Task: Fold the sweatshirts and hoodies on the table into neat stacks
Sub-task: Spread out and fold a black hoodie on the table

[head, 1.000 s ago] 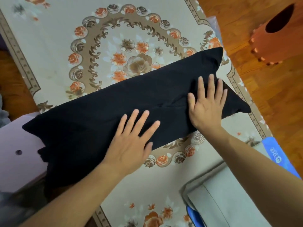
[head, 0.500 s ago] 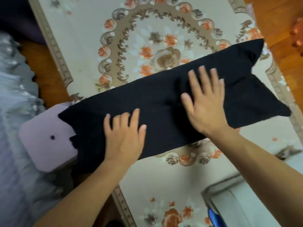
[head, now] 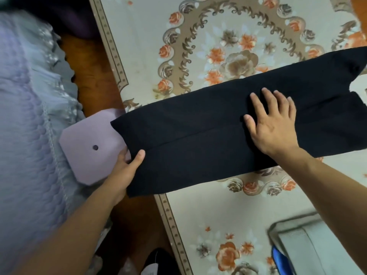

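One head cam, wide-angle, looks fwd and steeply down, close over table point(head: 198, 20) edge; no 2nd view.

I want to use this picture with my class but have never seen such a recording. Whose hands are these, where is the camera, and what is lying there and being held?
There is no machine here: a person wears one camera on the head, looking down at their own bare hands. A black garment, folded into a long strip, lies across a table with a flowered cloth. The right hand lies flat on the garment. The left hand grips its end, thumb on top, over a lilac stool. A folded grey garment lies at the bottom right.
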